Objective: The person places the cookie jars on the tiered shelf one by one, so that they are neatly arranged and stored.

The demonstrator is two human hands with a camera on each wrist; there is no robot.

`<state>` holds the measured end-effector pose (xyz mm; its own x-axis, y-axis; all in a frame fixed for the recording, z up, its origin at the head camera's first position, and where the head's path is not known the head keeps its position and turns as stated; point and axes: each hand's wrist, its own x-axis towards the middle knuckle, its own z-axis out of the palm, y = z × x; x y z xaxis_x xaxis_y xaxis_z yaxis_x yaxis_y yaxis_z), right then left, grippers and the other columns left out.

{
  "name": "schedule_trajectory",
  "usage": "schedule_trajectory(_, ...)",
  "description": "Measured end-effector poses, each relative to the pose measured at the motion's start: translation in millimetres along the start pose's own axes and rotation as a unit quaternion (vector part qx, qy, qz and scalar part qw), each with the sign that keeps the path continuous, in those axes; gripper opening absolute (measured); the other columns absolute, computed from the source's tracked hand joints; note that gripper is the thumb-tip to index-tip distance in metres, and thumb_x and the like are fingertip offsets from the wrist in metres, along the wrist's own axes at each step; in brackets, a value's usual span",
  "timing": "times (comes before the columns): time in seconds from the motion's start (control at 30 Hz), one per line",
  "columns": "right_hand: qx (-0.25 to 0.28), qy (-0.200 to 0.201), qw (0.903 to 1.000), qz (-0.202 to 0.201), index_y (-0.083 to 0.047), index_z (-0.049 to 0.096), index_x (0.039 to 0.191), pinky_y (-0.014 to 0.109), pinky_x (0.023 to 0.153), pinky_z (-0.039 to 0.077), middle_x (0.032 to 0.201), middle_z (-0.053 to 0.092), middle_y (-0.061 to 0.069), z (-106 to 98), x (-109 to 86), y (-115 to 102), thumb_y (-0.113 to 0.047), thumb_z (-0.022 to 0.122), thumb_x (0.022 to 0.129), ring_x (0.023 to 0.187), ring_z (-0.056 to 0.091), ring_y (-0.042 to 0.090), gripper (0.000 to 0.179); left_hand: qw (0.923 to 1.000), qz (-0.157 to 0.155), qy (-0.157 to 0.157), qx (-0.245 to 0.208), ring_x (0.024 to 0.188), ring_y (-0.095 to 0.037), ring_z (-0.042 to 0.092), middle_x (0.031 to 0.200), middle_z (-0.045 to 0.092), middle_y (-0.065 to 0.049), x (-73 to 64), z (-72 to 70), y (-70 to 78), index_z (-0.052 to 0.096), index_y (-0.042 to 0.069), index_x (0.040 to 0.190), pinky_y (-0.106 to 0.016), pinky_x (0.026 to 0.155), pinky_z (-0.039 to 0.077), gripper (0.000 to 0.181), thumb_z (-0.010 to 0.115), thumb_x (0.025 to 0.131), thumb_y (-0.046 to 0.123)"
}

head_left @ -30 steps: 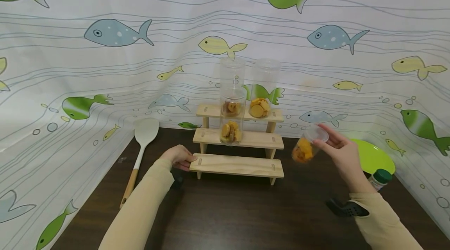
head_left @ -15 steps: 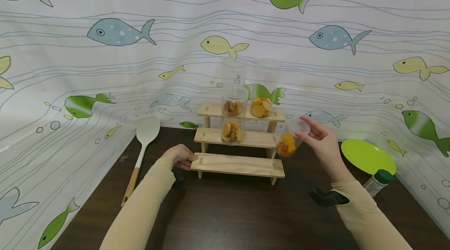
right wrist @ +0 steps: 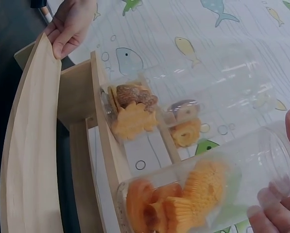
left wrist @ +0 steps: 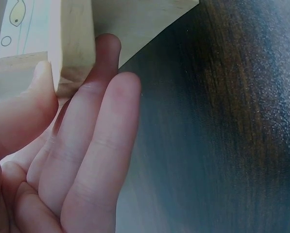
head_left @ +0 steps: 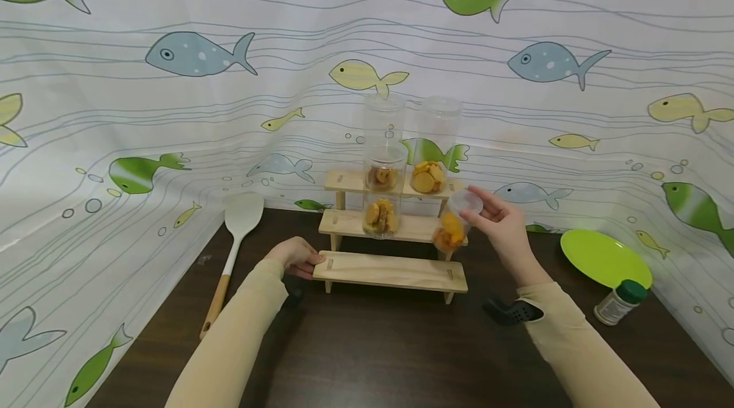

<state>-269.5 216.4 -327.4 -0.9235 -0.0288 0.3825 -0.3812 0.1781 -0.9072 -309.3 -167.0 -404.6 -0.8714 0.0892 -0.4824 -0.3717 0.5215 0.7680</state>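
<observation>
A three-step wooden display stand (head_left: 390, 269) stands on the dark table. My left hand (head_left: 294, 257) grips the left end of its lowest step, thumb above and fingers beneath in the left wrist view. My right hand (head_left: 500, 223) holds a clear plastic jar (head_left: 450, 229) near its top. That jar leans, its base close over the right end of the middle step. Orange and brown cookies, one fish-shaped (right wrist: 205, 187), lie inside. Another cookie jar (head_left: 381, 217) stands left of it on the middle step. Two more jars, left and right (head_left: 428, 177), occupy the top step.
A white spatula (head_left: 243, 211) with a wooden handle lies at the left. To the right are a lime-green plate (head_left: 604, 259) and a small green-capped bottle (head_left: 620, 303). A fish-printed sheet (head_left: 287, 6) hangs behind and along both sides.
My right hand has carried the jar leftward from beside the stand to the right end of the middle step. My left hand keeps its grip on the lowest step.
</observation>
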Motion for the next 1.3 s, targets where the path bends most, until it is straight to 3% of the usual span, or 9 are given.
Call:
schedule_trajectory(0.17,0.015,-0.006,0.9999,-0.005,-0.007,0.054,0.134,0.017,0.080,0.054,0.134,0.053,0.021,10,7.2,3,-0.014,0.071,0.087,0.101,0.063,0.002,0.050,1.0000,-0.007,0.004,0.001,0.073,-0.020,0.069,0.087,0.070,-0.015,0.8,-0.4,0.4,0.058,-0.012,0.117,-0.035,0.070,0.060,0.035,0.063,0.092,0.013)
schedule_trajectory(0.37,0.018,-0.018,0.9996,-0.013,0.002,0.049,0.135,0.016,0.081,0.054,0.133,0.053,0.022,21,13.1,4,-0.013,0.070,0.087,0.101,0.063,0.000,0.055,1.0000,-0.008,0.001,-0.003,0.075,-0.021,0.070,0.087,0.070,-0.015,-1.4,0.7,1.2,0.058,-0.012,0.117,-0.037,0.071,0.060,0.035,0.063,0.092,0.012)
schedule_trajectory(0.57,0.041,0.001,0.9991,-0.003,0.002,0.050,0.134,0.017,0.084,0.053,0.135,0.051,0.023,30,17.1,7,-0.015,0.072,0.086,0.109,0.061,0.005,0.055,0.9999,-0.009,0.004,-0.005,0.074,-0.021,0.069,0.087,0.070,-0.016,-0.4,1.1,0.7,0.058,-0.012,0.116,-0.036,0.070,0.060,0.035,0.063,0.092,0.012)
schedule_trajectory(0.93,0.037,0.040,0.9984,0.016,-0.001,0.053,0.134,0.014,0.086,0.050,0.137,0.051,0.018,39,27.5,13,-0.014,0.071,0.086,0.121,0.055,0.022,0.053,1.0000,-0.008,0.002,-0.004,0.074,-0.022,0.070,0.083,0.070,-0.013,1.7,0.9,-0.9,0.059,-0.011,0.115,-0.037,0.071,0.060,0.033,0.062,0.093,0.013)
schedule_trajectory(1.3,0.062,0.039,0.9973,0.005,0.002,0.050,0.134,0.015,0.086,0.051,0.138,0.050,0.018,50,37.0,16,-0.013,0.071,0.086,0.119,0.056,0.018,0.055,1.0000,-0.008,-0.001,-0.006,0.074,-0.021,0.070,0.086,0.070,-0.016,-0.2,0.4,0.0,0.059,-0.012,0.116,-0.036,0.070,0.060,0.034,0.063,0.092,0.013)
